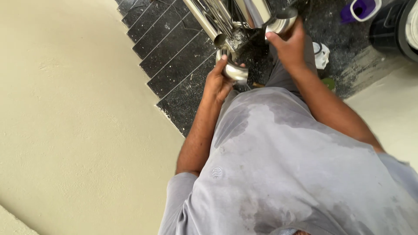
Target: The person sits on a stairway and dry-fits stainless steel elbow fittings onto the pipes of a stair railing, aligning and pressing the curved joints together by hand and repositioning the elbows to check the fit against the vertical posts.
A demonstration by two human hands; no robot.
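At the foot of a dark speckled staircase (170, 48), beside a cream wall (65, 109), a person in a grey, sweat-marked shirt (287, 174) stood looking down at both hands. The left hand (217, 80) was closed around a short curved elbow of polished steel pipe (233, 69), fingers wrapped over its outer bend and the thumb pressed against its side, so that one open end pointed up toward the cut end of a slanting steel rail tube (204, 24). The elbow sat just below that tube end, near it; whether the two touched could not be told from the view.

The right hand (289, 45) was raised higher and to the right, clamped on a second shiny steel fitting (281, 21), with the thumb laid across its lower edge and the fingers curled behind it. That fitting lay against the lower end of a broader steel tube (257, 11) which ran up out of the picture. Several more slim steel bars stood between the two tubes.

On the dark floor (344, 52) beyond the hands, a purple container (361, 8) with a pale rim stood near the top edge, a large black round tub (392, 28) just beside it at the corner. A small white object (322, 54) lay near the right forearm, and a green scrap (329, 82) showed just below it.
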